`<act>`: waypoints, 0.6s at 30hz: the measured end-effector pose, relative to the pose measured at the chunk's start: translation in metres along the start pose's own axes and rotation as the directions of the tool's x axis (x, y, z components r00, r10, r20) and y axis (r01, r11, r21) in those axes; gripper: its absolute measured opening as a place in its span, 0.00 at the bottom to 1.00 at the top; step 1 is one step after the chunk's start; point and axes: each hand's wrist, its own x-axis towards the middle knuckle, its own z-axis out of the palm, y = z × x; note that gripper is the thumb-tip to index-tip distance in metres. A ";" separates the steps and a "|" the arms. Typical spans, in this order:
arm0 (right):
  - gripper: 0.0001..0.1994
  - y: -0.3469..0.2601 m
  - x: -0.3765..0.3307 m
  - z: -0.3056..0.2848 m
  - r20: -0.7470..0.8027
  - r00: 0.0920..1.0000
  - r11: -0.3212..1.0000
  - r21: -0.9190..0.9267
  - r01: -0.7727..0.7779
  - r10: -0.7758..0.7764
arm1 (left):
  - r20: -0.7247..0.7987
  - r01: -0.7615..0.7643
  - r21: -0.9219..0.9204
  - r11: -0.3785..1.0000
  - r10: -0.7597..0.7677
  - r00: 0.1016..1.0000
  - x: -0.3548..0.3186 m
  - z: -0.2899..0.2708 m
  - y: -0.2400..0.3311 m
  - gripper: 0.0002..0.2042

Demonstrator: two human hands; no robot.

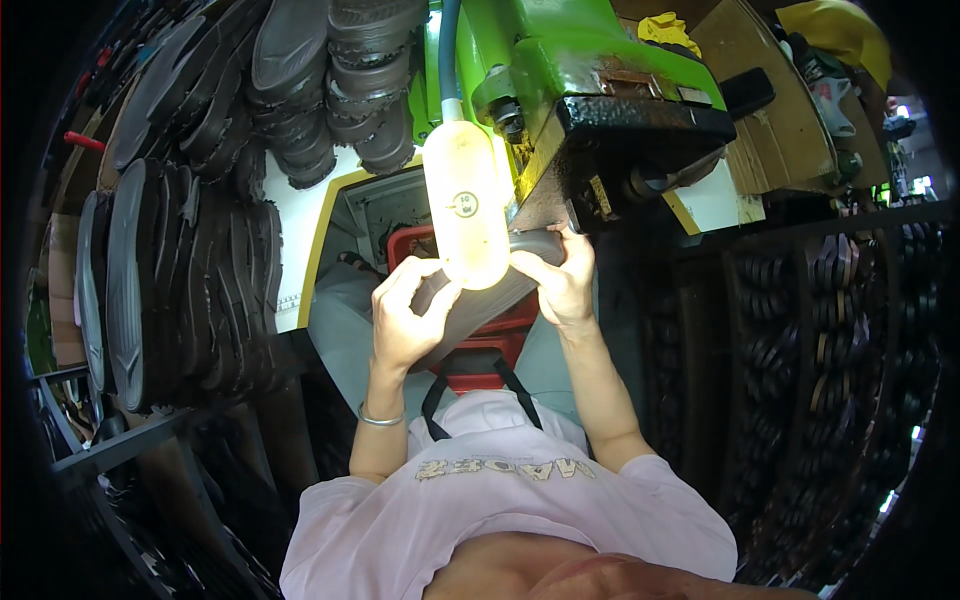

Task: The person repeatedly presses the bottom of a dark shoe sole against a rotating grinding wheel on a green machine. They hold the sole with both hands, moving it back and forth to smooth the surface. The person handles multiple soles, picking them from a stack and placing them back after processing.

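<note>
Dark sole (478, 316), one: between your fingers, partly behind the lamp (465, 190). Your left hand (405, 312) and right hand (568, 286): fingers pinching its edges. Green machine (590, 45): just beyond your fingers. Ragged-edged soles (136, 290): stacked leftward. Progress, judged: this piece under way; stacks remaining.

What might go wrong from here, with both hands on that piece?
The right hand holds the grey sole close to the green machine, so its fingers might get caught. The glowing lamp blocks part of the sole in this view and might hide a slip. An uneven grip by the left hand could twist the sole.
</note>
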 end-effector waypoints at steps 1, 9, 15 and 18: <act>0.22 -0.001 0.001 0.004 0.009 1.000 1.000 -0.013 0.021 -0.021 | 0.006 0.007 -0.016 1.000 -0.007 1.000 -0.002 0.003 -0.003 0.10; 0.23 0.010 -0.006 -0.003 -0.090 0.991 0.989 -0.122 0.084 -0.095 | 0.092 0.007 -0.188 0.982 0.010 0.996 0.016 0.040 -0.005 0.12; 0.27 0.098 -0.109 -0.064 0.008 0.949 0.927 -0.213 -0.308 0.317 | 0.073 0.001 -0.174 0.985 0.012 0.997 0.018 0.069 -0.005 0.10; 0.27 0.085 -0.138 -0.079 -0.093 0.872 0.876 0.105 -0.471 0.480 | 0.118 0.132 -0.248 0.960 -0.106 0.987 -0.002 0.065 -0.021 0.10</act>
